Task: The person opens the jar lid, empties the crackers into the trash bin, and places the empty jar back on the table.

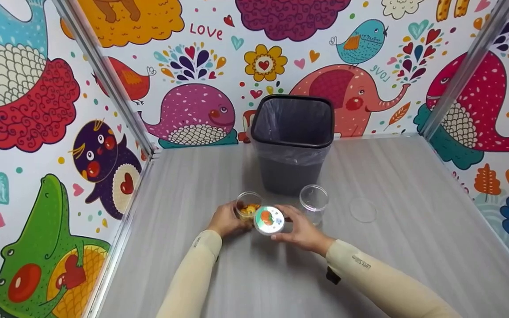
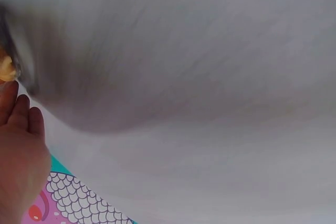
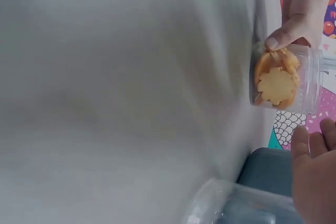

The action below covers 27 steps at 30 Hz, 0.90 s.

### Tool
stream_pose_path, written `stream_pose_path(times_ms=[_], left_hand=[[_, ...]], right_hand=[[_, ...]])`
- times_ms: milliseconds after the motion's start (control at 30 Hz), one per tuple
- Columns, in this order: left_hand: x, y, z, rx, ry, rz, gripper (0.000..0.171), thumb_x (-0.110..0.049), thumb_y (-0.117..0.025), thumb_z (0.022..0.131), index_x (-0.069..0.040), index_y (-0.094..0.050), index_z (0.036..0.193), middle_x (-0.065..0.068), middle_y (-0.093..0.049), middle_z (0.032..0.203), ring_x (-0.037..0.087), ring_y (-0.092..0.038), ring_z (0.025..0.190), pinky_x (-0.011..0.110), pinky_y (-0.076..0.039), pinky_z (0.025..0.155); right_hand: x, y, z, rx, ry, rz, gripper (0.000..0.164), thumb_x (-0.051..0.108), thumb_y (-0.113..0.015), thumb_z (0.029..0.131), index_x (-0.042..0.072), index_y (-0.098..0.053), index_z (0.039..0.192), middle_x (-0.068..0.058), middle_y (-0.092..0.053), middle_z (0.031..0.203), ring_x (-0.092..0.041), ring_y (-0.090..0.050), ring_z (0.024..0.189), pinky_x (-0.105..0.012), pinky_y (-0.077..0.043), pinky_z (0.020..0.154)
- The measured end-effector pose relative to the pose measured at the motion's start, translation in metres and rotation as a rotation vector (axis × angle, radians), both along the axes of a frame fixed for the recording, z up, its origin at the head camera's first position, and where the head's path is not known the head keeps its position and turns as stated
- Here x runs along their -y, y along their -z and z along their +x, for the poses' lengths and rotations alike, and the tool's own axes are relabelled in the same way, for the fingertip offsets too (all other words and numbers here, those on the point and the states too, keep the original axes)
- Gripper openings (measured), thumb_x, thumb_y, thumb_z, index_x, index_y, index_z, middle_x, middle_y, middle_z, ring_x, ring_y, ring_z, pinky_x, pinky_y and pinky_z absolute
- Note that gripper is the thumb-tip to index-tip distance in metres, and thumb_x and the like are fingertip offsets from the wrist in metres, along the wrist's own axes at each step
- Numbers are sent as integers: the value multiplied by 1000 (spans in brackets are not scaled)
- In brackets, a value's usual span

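Note:
My left hand [image 1: 228, 221] grips a clear plastic jar [image 3: 311, 77] that stands on the table with its mouth uncovered. Inside are orange pieces, and a pale flower-shaped piece [image 3: 276, 85] shows through its wall. In the head view, my right hand [image 1: 304, 232] holds a round lid [image 1: 269, 220] by its edge, thumb on the near side and fingers on the far side. The lid's printed face, with an orange fruit on green and white, is turned up beside the jar's mouth. In the left wrist view, only part of the left hand [image 2: 21, 156] shows.
An uncovered clear jar [image 1: 314, 203] stands just right of my right hand. Farther right, a thin transparent disc [image 1: 363, 210] lies on the grey table [image 1: 396, 265]. Behind the jars stands a dark bin [image 1: 292, 170] with a clear liner. Patterned walls [image 1: 184, 57] enclose the table.

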<state>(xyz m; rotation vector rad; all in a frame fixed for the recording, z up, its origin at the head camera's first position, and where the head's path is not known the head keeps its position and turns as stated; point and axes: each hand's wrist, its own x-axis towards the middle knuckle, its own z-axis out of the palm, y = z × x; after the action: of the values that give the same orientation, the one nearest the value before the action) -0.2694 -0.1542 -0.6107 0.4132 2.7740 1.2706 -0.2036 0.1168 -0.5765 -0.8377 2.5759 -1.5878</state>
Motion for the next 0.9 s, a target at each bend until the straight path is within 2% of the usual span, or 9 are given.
stream_pose_path(times_ms=[233,433,533,700,900], left_hand=[[1,-2,0,7,-4,-26,72,-23,-98,58,-3,-66,119,7,-69,112,25,-63,107,42,-46,98],[0,-4,3,13,-11,-18,73,-21,-98,58,-3,-66,120,8,-70,113,25,-63,107,42,-47,97],[0,-4,3,17,-15,-13,74,-22,-98,57,-2,-66,121,8,-70,114,25,-63,107,42,-47,97],[-1,-3,2,28,-25,-17,73,-21,-98,56,-4,-66,120,7,-70,113,23,-63,106,41,-47,97],[-2,-3,2,21,-24,-26,71,-22,-98,55,-7,-67,117,4,-70,110,21,-64,103,40,-47,96]], right_hand=[[-17,9,10,21,-34,79,84,30,-89,75,0,-49,142,-7,-54,133,-26,-54,116,-51,-45,98],[-27,20,13,20,-19,160,86,42,-87,76,1,-49,142,-8,-54,135,-25,-51,120,-49,-42,101],[-31,25,14,-17,-7,218,88,47,-85,75,1,-50,141,-10,-54,134,-27,-49,124,-50,-39,103],[-37,32,15,-108,6,313,87,46,-87,74,1,-51,140,-11,-55,134,-30,-47,126,-51,-39,103],[-40,36,17,-166,-10,380,88,42,-89,72,0,-51,140,-10,-55,133,-29,-49,125,-49,-41,102]])
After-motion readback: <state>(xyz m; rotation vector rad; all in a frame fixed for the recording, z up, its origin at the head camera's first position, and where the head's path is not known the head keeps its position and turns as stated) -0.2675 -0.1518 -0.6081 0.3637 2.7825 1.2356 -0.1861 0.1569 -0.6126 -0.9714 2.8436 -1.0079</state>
